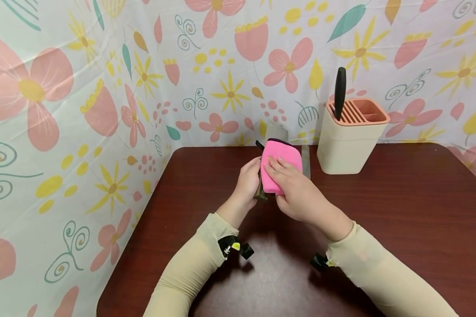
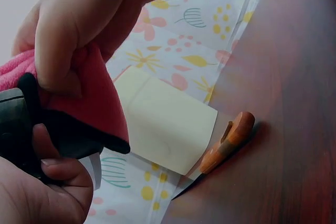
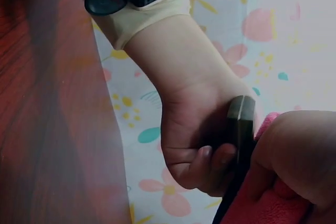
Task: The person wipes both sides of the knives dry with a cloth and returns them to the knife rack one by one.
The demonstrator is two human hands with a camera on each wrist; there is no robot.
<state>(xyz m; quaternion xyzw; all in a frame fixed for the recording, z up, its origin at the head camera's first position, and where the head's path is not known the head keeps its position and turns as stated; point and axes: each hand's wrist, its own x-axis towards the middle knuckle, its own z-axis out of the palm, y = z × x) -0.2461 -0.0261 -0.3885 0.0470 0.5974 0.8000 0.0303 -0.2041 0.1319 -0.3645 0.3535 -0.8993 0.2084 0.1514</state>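
Observation:
My left hand (image 1: 247, 182) grips the dark handle (image 3: 242, 116) of a knife with a broad grey blade (image 1: 277, 131). The handle's butt end pokes out below the fingers. Over the blade lies a pink cloth (image 1: 281, 158) with a black edge, which hides most of the metal. My right hand (image 1: 299, 191) holds this cloth, its fingers spread across the top. In the left wrist view, the right hand's digits (image 2: 58, 72) bend into the cloth. A second knife (image 2: 231, 140) with an orange-brown handle lies on the table.
A cream knife block (image 1: 343, 147) with an orange slotted top stands at the back right. One black-handled knife (image 1: 340, 92) is upright in its slot. The dark wooden table (image 1: 412, 211) meets a flower-printed curtain (image 1: 230, 57) behind and on the left.

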